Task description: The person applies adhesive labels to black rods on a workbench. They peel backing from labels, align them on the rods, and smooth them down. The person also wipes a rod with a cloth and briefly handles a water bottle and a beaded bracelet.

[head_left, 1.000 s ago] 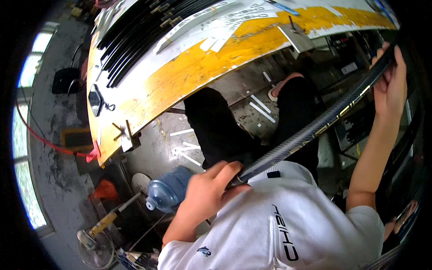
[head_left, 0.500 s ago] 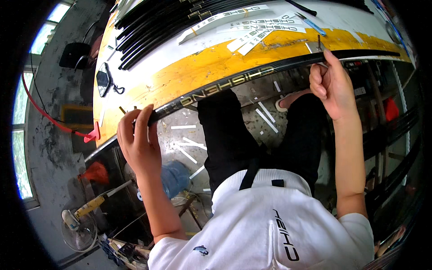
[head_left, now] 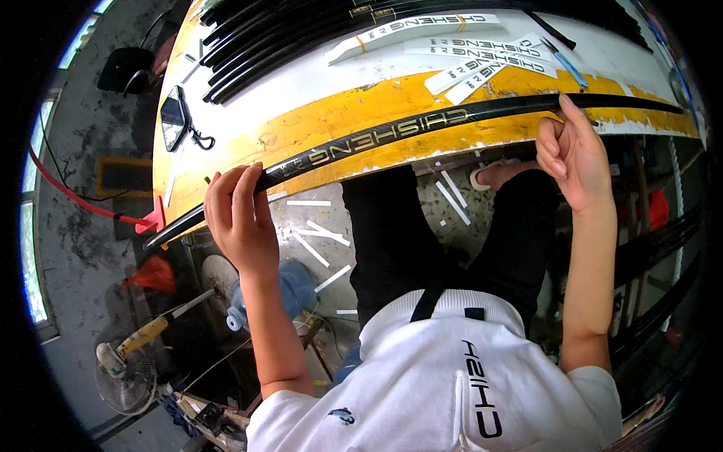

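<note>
Along the table's (head_left: 248, 128) near edge, one long black rod (head_left: 361, 142) with gold lettering runs slantwise, its left end lower than its right in view; whether it touches the top cannot be made out. Two hands are on it. The left hand (head_left: 242, 215) is clamped around the rod toward its left end, fingers close together over the top, the thumb hidden. The right hand (head_left: 576, 154) has one digit stretched out with its tip against the rod, and the other visible fingers curled loosely below; I cannot say whether they pinch it. Beyond lie at least six more black rods (head_left: 279, 53), overlapping too much for a full count. Between them and the held one sit one bundle of labels (head_left: 407, 34) with two yellow bands, at least three loose labels (head_left: 467, 79), overlapping, and one blue tool (head_left: 566, 66). One phone (head_left: 174, 120) rests at the left. Below are at least six white strips (head_left: 309, 203) on the floor, one blue jug (head_left: 282, 290) and one fan (head_left: 126, 377).
</note>
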Tool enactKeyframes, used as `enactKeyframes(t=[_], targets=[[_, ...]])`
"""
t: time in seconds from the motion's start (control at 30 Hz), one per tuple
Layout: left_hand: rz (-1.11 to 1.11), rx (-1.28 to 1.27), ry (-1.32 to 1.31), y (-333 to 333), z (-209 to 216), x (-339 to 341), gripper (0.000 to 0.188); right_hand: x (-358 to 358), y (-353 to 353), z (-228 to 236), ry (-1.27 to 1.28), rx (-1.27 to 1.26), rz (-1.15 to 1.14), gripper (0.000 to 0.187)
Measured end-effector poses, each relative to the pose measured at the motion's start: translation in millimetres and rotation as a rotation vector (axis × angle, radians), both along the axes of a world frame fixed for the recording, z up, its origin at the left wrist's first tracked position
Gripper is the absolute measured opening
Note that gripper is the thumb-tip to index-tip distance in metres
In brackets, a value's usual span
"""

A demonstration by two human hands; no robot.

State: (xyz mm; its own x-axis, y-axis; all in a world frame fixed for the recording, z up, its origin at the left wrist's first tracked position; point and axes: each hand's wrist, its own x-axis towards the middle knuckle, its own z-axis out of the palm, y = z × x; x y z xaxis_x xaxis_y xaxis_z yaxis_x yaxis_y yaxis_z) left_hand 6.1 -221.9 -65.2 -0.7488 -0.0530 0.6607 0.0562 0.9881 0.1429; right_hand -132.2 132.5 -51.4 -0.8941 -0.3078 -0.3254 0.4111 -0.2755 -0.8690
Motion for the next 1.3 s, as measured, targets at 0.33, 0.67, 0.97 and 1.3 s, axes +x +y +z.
enactKeyframes(t=[0.33, 0.67, 0.97, 1.3], targets=[[0.023, 0.013, -0.043, -19.5, -10.6, -12.0, 0.040, 12.4, -1.8, -17.1, -0.051, 0.089, 0.072, 0.031], [0.007, -0.016, -0.110, -17.0, -15.5, -7.5, 0.037, 118.3, -75.8, 34.2, 1.190, -0.032, 0.018, 0.033], [0.032, -0.049, -0.052, -21.2, -14.0, -1.0, 0.042, 119.8, -81.2, 51.8, 0.908, -0.354, 0.367, 0.004], [-0.602, 1.062, -0.278, 57.4, -2.3, 34.1, 0.034, 107.2, -63.6, 24.1, -0.123, 0.141, 0.351, 0.008]])
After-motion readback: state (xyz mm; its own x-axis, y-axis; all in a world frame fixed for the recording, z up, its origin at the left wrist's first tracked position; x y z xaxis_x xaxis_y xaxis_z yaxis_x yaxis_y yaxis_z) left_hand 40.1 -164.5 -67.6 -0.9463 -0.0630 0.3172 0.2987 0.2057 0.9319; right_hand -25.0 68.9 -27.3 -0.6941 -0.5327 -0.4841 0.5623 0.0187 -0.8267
